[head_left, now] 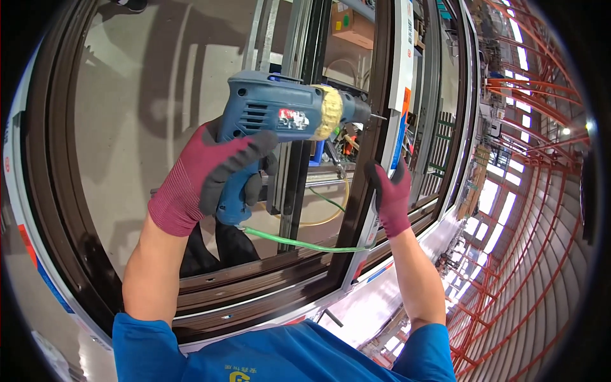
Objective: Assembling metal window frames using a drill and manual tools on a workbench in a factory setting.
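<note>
Drill (270, 105), blue: one, clasped in the grip of the left hand (216, 169); bit (378, 117) near brown bar (358, 223). Right hand (393, 194): at bar, grip unclear.

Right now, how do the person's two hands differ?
The left hand curls around the handle of the blue drill, while the right hand is at the brown frame bar, its thumb and a finger spread apart. The left hand looks larger in the picture; the right hand looks smaller. Both wear maroon gloves with dark gray fingers.
</note>
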{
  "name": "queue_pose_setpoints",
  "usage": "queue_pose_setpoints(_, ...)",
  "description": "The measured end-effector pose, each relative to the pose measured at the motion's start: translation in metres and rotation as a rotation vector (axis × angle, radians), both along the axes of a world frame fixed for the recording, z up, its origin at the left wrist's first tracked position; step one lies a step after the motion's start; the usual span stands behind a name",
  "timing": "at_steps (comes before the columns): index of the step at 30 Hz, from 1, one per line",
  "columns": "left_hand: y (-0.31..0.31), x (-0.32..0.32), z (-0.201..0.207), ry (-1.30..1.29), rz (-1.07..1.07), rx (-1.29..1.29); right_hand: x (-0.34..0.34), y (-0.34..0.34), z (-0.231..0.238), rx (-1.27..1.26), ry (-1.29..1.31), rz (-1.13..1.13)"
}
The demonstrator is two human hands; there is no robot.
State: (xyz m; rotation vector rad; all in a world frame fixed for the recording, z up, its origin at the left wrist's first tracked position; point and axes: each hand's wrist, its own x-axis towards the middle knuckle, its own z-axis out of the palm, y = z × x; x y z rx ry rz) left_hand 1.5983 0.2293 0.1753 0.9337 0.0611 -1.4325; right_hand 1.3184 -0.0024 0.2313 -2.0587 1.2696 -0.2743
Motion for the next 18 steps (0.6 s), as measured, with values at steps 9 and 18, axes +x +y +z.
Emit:
queue_pose_setpoints(9, -0.011, 0.0, 0.01, 0.063, -0.026, -0.152, 0.001, -0.005, 0.007, 0.045, -0.043, -0.015)
queue_pose_setpoints(18, -0.012, -0.004, -0.006, 0.074, 0.006, -0.146, 0.004, 0.003, 0.002, -0.028, 0.04, 0.002)
